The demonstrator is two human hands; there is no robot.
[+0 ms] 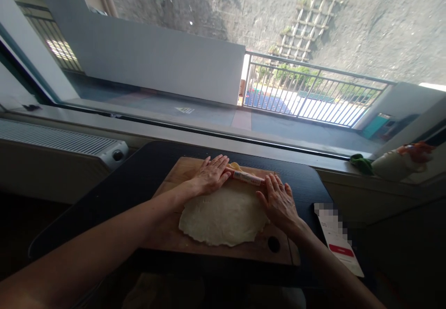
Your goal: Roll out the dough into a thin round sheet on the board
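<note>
A thin sheet of pale dough [226, 217] with a ragged edge lies flat on a wooden cutting board [163, 234]. Across its far side rests a slim rolling pin [248, 178] with a printed white and red label. My left hand [212, 175] lies over the pin's left end, fingers stretched forward, thumb along the pin. On the right end sits my right hand [279, 201], its fingers straight and slightly apart, the thumb over the dough. Both palms rest on the pin without wrapping it, and they cover its ends. A bit of yellowish dough shows just beyond the pin.
The board stands on a dark table [114, 202] beside a window sill [195, 138]. A phone [336, 239] lies at the table's right side. On the left is a white radiator [66, 139]. A pale pot [393, 165] and a green cloth-like item [361, 163] sit at right.
</note>
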